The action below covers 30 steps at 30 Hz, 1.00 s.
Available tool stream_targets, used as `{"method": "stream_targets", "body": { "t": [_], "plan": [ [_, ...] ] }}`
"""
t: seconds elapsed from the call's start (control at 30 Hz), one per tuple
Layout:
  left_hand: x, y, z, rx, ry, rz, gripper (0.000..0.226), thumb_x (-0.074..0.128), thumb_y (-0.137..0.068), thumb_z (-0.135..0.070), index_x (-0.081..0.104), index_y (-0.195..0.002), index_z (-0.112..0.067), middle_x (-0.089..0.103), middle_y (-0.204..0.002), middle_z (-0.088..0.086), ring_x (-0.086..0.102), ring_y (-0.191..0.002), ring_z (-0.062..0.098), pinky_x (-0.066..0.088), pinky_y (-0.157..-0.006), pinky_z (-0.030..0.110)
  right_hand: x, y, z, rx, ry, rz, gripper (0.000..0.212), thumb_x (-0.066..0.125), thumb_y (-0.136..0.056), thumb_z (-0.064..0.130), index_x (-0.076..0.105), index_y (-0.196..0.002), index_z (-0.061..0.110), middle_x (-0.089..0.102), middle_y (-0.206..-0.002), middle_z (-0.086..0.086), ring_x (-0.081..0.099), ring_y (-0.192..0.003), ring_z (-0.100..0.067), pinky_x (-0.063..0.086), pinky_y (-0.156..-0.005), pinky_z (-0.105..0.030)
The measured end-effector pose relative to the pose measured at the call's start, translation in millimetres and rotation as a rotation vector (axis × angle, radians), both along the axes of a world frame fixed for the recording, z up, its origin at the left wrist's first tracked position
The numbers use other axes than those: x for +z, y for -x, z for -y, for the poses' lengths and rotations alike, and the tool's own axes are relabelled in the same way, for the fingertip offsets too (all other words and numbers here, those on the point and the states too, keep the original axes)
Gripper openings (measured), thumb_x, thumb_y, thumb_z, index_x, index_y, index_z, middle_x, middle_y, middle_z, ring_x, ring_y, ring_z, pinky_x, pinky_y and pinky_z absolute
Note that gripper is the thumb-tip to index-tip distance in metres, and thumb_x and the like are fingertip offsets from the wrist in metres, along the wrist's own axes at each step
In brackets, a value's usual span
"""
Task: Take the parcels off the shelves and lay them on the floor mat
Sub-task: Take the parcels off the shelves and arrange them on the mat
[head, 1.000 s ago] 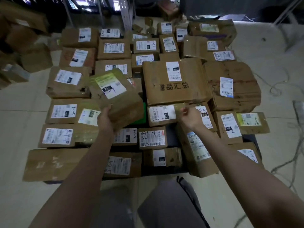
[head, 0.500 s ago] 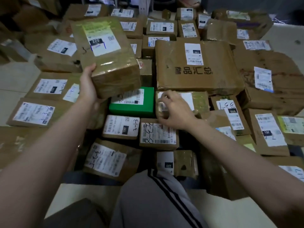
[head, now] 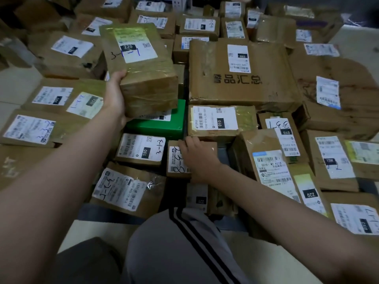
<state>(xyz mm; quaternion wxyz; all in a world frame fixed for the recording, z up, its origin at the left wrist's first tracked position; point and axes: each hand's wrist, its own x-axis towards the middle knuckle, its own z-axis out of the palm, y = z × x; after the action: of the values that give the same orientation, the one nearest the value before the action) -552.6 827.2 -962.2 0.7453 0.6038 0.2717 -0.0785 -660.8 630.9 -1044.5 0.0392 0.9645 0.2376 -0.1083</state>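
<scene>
Parcel (head: 141, 64) aloft, tilted; long axis points away.

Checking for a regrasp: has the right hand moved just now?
Yes. The right hand slid toward the person, from the 010 parcel beside the green box onto a smaller parcel.

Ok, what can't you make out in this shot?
Head view:
Green box: label mostly covered by the held parcel.
Left hand: fingers hidden under that parcel.
Small parcel: label half under the right hand; grip unclear.
Far parcels: labels blurred.
Floor mat: mostly buried.
</scene>
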Motion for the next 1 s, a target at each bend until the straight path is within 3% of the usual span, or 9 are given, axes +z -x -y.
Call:
{"method": "stream_targets", "body": {
  "t": [0.13, 0.43, 0.57, 0.63, 0.73, 0.8, 0.87, 0.93, 1.0],
  "plan": [
    [-2, -1, -3, -0.038, -0.020, 0.031, 0.035, 0.057, -0.085, -0.055, 0.064, -0.106, -0.028, 0.077, -0.080, -0.003, 0.074, -0.068, 0.014, 0.058, -0.054, 0.035, 4, 4, 16, -0.007, 0.104, -0.045, 0.109, 0.085, -0.068, 0.034, 0.021, -0.151, 0.005, 0.036, -0.140, -0.012, 0.038, -0.125, -0.028, 0.046, -0.092, -0.036],
    [-5, 19, -10, -0.073, -0.124, -0.029, 0.047, 0.063, -0.079, -0.057, 0.066, -0.114, -0.026, 0.077, -0.096, 0.002, 0.072, -0.092, 0.022, 0.059, -0.077, 0.038, 0, 33, 20, -0.237, 0.102, 0.014, 0.084, 0.080, -0.074, 0.023, 0.033, -0.142, 0.007, 0.032, -0.142, -0.015, 0.039, -0.126, -0.028, 0.043, -0.093, -0.034],
    [-5, 30, -5, -0.101, -0.138, -0.027, 0.048, 0.064, -0.077, -0.058, 0.066, -0.110, -0.024, 0.077, -0.095, 0.004, 0.073, -0.089, 0.025, 0.059, -0.083, 0.044, -8, 54, 5, -0.096, -0.094, 0.040, 0.038, 0.069, -0.080, 0.007, 0.055, -0.115, 0.004, 0.051, -0.114, -0.015, 0.056, -0.095, -0.028, 0.038, -0.062, -0.031],
    [-4, 33, -3, -0.116, -0.121, -0.021, 0.047, 0.063, -0.078, -0.058, 0.066, -0.110, -0.024, 0.077, -0.090, 0.003, 0.075, -0.084, 0.023, 0.060, -0.080, 0.044, -11, 67, 2, 0.020, -0.159, 0.031, 0.033, 0.079, -0.066, -0.003, 0.065, -0.097, -0.002, 0.062, -0.092, -0.020, 0.063, -0.072, -0.032, 0.041, -0.048, -0.033],
    [-4, 37, -1, -0.139, -0.072, -0.020, 0.051, 0.062, -0.079, -0.058, 0.064, -0.116, -0.023, 0.077, -0.095, 0.005, 0.075, -0.084, 0.024, 0.060, -0.078, 0.046, -16, 79, 1, 0.129, -0.180, 0.088, 0.034, 0.090, -0.048, 0.002, 0.068, -0.075, 0.001, 0.063, -0.069, -0.013, 0.061, -0.054, -0.027, 0.037, -0.038, -0.026],
    [-4, 39, 0, -0.145, -0.060, -0.032, 0.055, 0.062, -0.079, -0.059, 0.063, -0.119, -0.022, 0.076, -0.101, 0.008, 0.074, -0.090, 0.028, 0.058, -0.081, 0.049, -24, 81, 0, 0.198, -0.161, 0.009, 0.031, 0.086, -0.060, 0.007, 0.068, -0.085, 0.000, 0.065, -0.078, -0.015, 0.064, -0.062, -0.030, 0.045, -0.044, -0.030],
    [-4, 41, 1, -0.152, -0.059, -0.032, 0.052, 0.062, -0.081, -0.057, 0.064, -0.118, -0.021, 0.076, -0.102, 0.008, 0.073, -0.092, 0.028, 0.058, -0.082, 0.051, -36, 82, -3, 0.205, -0.078, -0.149, 0.040, 0.072, -0.084, 0.021, 0.060, -0.116, 0.001, 0.063, -0.110, -0.016, 0.064, -0.093, -0.033, 0.053, -0.068, -0.040],
    [-4, 42, -1, -0.151, -0.063, -0.031, 0.049, 0.061, -0.083, -0.056, 0.065, -0.116, -0.020, 0.076, -0.101, 0.008, 0.074, -0.091, 0.027, 0.059, -0.080, 0.050, -50, 85, -3, 0.191, 0.043, -0.172, 0.049, 0.059, -0.093, 0.034, 0.048, -0.131, 0.006, 0.054, -0.129, -0.013, 0.055, -0.113, -0.030, 0.047, -0.085, -0.040],
    [-4, 42, -4, -0.153, -0.074, -0.032, 0.047, 0.061, -0.083, -0.056, 0.067, -0.113, -0.020, 0.077, -0.097, 0.008, 0.074, -0.088, 0.027, 0.060, -0.076, 0.047, -55, 88, -8, 0.205, 0.171, -0.160, 0.053, 0.054, -0.096, 0.036, 0.041, -0.137, 0.006, 0.049, -0.135, -0.015, 0.047, -0.121, -0.031, 0.040, -0.092, -0.040]
  ]
}}
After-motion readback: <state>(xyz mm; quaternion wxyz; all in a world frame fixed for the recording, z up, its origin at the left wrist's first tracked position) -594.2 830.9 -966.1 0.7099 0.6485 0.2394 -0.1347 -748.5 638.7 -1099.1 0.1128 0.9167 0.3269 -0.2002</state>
